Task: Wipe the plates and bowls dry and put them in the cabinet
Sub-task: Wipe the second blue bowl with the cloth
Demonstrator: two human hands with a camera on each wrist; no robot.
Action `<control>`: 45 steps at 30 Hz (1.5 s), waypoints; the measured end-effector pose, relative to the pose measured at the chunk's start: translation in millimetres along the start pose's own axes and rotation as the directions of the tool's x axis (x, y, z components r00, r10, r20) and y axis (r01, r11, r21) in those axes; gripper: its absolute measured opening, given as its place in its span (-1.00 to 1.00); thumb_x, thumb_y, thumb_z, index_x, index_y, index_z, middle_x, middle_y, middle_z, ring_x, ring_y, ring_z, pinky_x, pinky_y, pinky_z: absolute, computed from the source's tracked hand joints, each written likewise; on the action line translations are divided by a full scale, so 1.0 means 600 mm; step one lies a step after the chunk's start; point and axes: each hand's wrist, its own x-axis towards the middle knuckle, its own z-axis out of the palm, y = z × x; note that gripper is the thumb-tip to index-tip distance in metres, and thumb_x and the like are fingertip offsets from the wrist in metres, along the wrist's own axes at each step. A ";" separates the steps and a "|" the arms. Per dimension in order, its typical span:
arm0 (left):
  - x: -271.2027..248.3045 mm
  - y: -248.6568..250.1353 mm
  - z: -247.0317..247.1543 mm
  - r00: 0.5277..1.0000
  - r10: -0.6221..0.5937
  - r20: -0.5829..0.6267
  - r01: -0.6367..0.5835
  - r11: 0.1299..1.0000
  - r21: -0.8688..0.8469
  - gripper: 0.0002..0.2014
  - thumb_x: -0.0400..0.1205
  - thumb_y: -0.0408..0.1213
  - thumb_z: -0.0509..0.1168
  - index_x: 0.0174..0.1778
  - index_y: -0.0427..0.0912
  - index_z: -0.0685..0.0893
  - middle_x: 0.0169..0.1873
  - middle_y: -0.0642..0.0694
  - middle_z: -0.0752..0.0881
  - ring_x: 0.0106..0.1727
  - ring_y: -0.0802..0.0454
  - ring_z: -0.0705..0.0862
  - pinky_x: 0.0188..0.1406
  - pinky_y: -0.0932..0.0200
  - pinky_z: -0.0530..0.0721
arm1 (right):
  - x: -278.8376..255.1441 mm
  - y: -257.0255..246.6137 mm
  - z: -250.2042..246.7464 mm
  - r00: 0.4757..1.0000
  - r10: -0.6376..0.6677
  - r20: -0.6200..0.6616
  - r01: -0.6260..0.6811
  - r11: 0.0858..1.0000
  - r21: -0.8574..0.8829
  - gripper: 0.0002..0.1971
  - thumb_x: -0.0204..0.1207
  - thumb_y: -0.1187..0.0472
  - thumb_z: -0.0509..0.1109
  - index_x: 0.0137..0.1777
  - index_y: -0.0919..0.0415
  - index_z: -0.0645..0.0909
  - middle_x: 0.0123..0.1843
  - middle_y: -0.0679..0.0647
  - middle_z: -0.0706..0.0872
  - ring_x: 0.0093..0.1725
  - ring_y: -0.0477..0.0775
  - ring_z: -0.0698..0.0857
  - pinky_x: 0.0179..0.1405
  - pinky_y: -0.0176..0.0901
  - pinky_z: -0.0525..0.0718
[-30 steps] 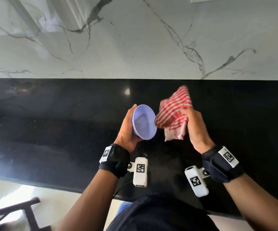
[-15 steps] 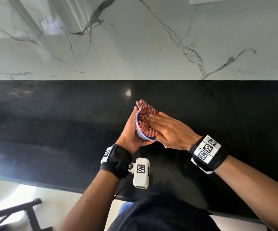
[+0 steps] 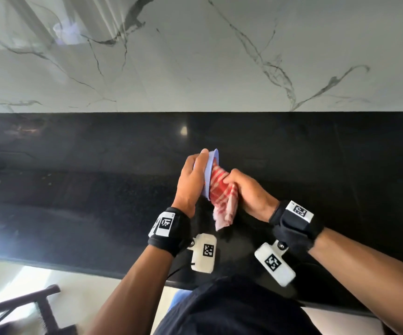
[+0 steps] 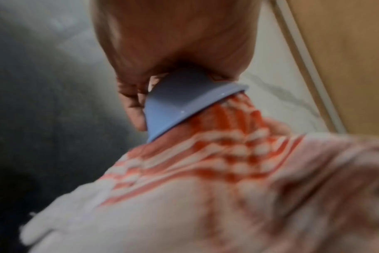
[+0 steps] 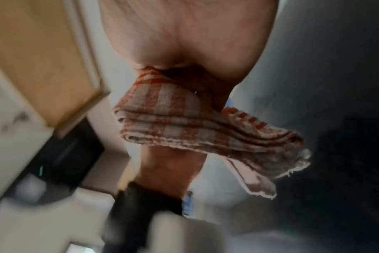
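While half second ago I had right hand (image 3: 248,192) flat on cloth (image 3: 222,192) in bowl (image 3: 210,170), now fingers bunch cloth, twisting inside. Means interior wipe under way; cabinet step not started. Left hand (image 3: 192,180) cups bowl from behind, gripping its base, rim facing right, held above dark surface (image 3: 74,189). Cloth tail dangles below.

Glossy bowl (image 3: 208,175), woven cloth (image 3: 222,197), polished counter (image 3: 74,189)
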 end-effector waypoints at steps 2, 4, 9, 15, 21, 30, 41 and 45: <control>0.002 -0.014 -0.002 0.985 0.169 0.036 -0.172 0.981 0.089 -0.60 0.62 0.28 0.30 0.28 0.18 0.66 0.30 -0.11 0.72 0.33 -0.05 0.75 0.42 -0.21 0.71 | -0.008 -0.008 -0.003 0.998 0.066 0.019 -0.069 0.953 0.295 -0.47 0.36 0.03 0.33 0.19 0.44 0.67 0.05 0.40 0.72 0.01 0.30 0.73 0.18 0.16 0.67; 0.001 -0.023 -0.011 0.961 0.256 0.101 -0.270 0.950 0.159 -0.57 0.56 0.34 0.31 0.34 0.37 0.56 0.41 -0.08 0.60 0.41 0.06 0.67 0.47 -0.07 0.68 | -0.016 -0.021 -0.007 0.995 0.077 0.057 -0.094 0.891 0.444 -0.49 0.53 0.02 0.22 0.18 0.43 0.76 0.09 0.39 0.76 0.03 0.32 0.78 0.19 0.18 0.70; -0.004 -0.034 -0.025 0.914 0.362 0.181 -0.396 0.893 0.213 -0.47 0.57 0.28 0.27 0.46 0.29 0.40 0.43 0.04 0.46 0.40 0.37 0.56 0.34 0.42 0.57 | -0.007 -0.021 -0.005 0.998 -0.041 -0.038 0.055 0.821 0.568 -0.48 0.62 -0.06 0.21 0.15 0.38 0.80 0.06 0.30 0.80 0.03 0.25 0.81 0.14 0.12 0.75; 0.005 0.004 -0.015 0.953 0.283 0.108 -0.299 0.937 0.180 -0.47 0.63 0.29 0.21 0.39 0.05 0.59 0.34 -0.06 0.68 0.35 0.03 0.71 0.43 -0.04 0.68 | -0.006 0.001 0.011 0.989 -0.077 0.128 0.051 0.980 0.192 -0.31 0.24 -0.10 0.52 0.16 0.52 0.71 -0.06 0.48 0.72 -0.03 0.44 0.71 0.09 0.35 0.67; -0.001 0.060 -0.017 0.974 -0.185 0.129 0.200 0.973 -0.113 -0.48 0.78 0.21 0.17 0.21 -0.17 0.79 0.02 -0.19 0.89 -0.04 -0.05 0.89 -0.11 0.09 0.83 | -0.002 -0.001 -0.030 0.791 -0.304 0.531 0.591 0.153 -0.792 -0.75 0.59 0.23 0.34 0.22 0.14 0.72 0.11 0.20 0.86 0.28 0.14 0.74 0.39 0.15 0.63; 0.010 0.067 -0.027 0.831 -0.400 0.388 0.508 0.829 -0.234 -0.74 0.72 -0.07 0.28 -0.08 -0.18 0.73 -0.30 -0.09 0.76 -0.31 -0.04 0.78 -0.18 0.05 0.78 | 0.065 -0.091 -0.088 0.544 -0.037 0.838 0.521 -0.768 -0.373 -0.33 0.52 0.19 0.29 0.68 0.15 0.38 0.65 0.11 0.51 0.70 0.14 0.39 0.73 0.29 0.07; -0.001 0.088 -0.032 0.947 -0.269 0.177 0.277 0.961 -0.020 -0.58 0.78 0.06 0.12 0.09 -0.15 0.77 -0.11 -0.17 0.85 -0.21 -0.09 0.85 -0.29 -0.05 0.85 | 0.041 -0.009 -0.023 0.621 -0.446 0.644 0.580 -0.292 -0.761 -0.47 0.46 0.38 0.42 0.47 0.20 0.66 0.47 0.11 0.69 0.57 0.08 0.56 0.74 0.19 0.23; -0.004 0.054 -0.029 0.993 -0.118 0.026 0.117 0.992 0.038 -0.53 0.76 0.22 0.16 0.22 -0.08 0.77 0.09 -0.13 0.86 0.10 -0.11 0.86 0.01 -0.03 0.81 | -0.013 -0.018 0.020 0.962 -0.179 0.204 0.271 0.603 -0.750 -0.88 0.53 0.39 0.34 -0.05 0.41 0.69 -0.23 0.13 0.86 -0.37 0.31 0.78 -0.23 -0.03 0.75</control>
